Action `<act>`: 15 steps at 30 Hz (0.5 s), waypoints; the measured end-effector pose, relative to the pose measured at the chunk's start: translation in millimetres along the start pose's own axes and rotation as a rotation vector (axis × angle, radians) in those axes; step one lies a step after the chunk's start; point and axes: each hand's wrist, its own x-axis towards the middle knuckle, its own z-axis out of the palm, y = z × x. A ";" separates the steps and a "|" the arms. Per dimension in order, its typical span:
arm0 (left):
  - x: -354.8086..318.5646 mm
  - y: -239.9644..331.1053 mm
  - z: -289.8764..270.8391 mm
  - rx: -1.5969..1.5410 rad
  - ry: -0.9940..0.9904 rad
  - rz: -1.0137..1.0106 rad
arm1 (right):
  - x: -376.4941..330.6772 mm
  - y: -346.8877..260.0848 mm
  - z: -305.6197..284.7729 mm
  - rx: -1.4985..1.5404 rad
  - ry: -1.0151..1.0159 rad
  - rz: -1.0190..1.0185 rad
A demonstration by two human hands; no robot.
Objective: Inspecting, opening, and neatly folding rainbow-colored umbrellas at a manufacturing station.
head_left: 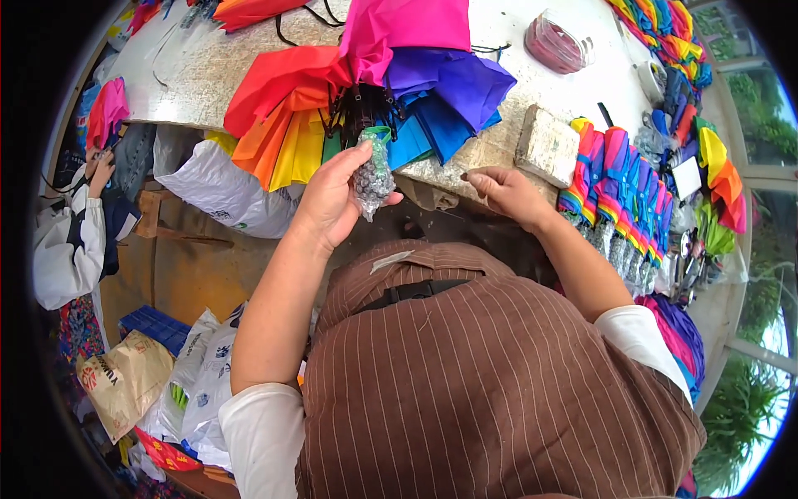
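Note:
A rainbow-coloured umbrella lies half open at the table's near edge, its panels fanned round dark ribs. My left hand is closed round its handle, which is grey with some green and covered in clear plastic wrap. The handle points toward me, past the table edge. To the right, my right hand has its thumb and fingertips pinched together beside the edge. A tiny dark bit shows at those fingertips, too small to name. The hand stays apart from the umbrella.
On the table, a worn whitish block stands right of my right hand. Folded rainbow umbrellas lie beyond it. Farther back is a clear tub with dark red contents. White sacks sit lower left; another person's hands show at far left.

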 end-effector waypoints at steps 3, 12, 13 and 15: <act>-2.2 2.6 1.6 -0.029 -0.016 0.000 | 11.0 -11.1 -5.3 0.535 -0.051 0.160; -35.7 21.9 -7.6 1.324 0.351 0.417 | -29.3 -0.9 -32.6 0.678 -0.319 0.000; -31.0 18.5 -13.0 1.326 0.347 0.416 | -34.1 -2.1 -24.5 0.590 -0.285 0.087; -17.3 9.8 -28.8 1.302 0.358 0.608 | -34.5 -0.9 -6.6 0.531 -0.264 0.202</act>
